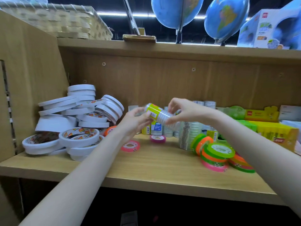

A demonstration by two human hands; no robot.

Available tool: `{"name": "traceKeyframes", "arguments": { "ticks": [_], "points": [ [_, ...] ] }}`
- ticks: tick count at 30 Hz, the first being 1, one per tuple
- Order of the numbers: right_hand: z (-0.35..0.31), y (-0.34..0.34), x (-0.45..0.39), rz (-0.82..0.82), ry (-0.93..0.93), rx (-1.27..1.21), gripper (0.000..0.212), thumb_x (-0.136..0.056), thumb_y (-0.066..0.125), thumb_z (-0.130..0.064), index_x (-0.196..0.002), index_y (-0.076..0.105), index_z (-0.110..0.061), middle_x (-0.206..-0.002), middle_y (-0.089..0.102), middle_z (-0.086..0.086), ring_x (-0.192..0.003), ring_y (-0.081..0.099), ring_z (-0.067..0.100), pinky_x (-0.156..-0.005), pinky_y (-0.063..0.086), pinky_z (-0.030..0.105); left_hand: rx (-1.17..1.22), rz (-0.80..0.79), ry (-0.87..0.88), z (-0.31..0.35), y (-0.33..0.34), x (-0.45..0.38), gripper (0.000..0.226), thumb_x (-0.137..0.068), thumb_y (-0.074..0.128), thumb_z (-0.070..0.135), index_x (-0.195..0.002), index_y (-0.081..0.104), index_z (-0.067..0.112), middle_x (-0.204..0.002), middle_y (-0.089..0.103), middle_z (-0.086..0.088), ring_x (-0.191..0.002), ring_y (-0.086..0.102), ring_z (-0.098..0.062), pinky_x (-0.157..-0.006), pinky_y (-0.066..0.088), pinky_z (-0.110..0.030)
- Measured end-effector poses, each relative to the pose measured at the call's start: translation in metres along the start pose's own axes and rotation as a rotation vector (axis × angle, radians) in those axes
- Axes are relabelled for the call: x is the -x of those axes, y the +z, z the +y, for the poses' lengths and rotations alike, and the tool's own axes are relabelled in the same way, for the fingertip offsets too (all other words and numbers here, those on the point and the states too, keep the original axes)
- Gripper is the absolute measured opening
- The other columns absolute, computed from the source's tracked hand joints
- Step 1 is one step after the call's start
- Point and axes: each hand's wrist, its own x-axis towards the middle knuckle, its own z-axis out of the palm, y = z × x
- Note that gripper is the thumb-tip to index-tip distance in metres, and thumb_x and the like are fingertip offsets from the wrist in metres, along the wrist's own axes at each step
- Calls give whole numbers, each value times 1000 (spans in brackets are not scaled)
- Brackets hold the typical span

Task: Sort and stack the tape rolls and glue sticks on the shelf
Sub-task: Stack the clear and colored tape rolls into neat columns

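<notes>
Head view: both hands' fingers curl around 1 sleeve of clear tape rolls point(160, 113), left hand point(136, 122), right hand point(184, 110).

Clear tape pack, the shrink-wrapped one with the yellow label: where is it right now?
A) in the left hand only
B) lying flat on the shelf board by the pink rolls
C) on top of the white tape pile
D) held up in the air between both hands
D: the clear tape pack is off the shelf board, with the left hand gripping one end and the right hand the other.
</notes>
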Motion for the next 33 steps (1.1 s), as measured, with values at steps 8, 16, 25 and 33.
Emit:
{"name": "traceKeyframes", "arguments": {
  "ticks": [8, 16, 25, 33],
  "points": [
    [6, 12, -16, 205, -121, 140, 67, -73, 76, -31, -127, 37, -22, -103, 60, 7, -93, 54, 21, -74, 41, 29, -621, 38, 186, 17, -2, -5, 28, -90, 57, 5, -116, 53, 13, -109, 64, -5, -102, 58, -15, -86, 46, -24],
    [24, 27, -31, 229, 146, 515, 36, -79, 68, -39, -94, 53, -11, -113, 54, 13, -113, 48, 32, -86, 38, 39, -1562, -53, 97, -10, -43, 26, 28, -89, 53, 22, -116, 59, 17, -122, 57, -5, -115, 51, -21, -96, 41, -34],
    [18, 30, -29, 306, 126, 718, 58, -83, 64, -36, -125, 32, -11, -116, 59, 11, -116, 43, 32, -93, 31, 42, -1753, 34, -84, -23, -35, 33, 49, -91, 42, 50, -128, 48, 19, -138, 41, -14, -130, 35, -32, -108, 24, -41],
    [-4, 72, -11, 9, -188, 506, 25, -92, 46, -15, -114, 54, -8, -112, 62, 16, -105, 57, 32, -84, 48, 39, -1437, -179, 122, -23, -29, 53, 38, -91, 50, 45, -116, 59, 19, -120, 56, -2, -115, 48, -17, -98, 38, -34]
  ]
}}
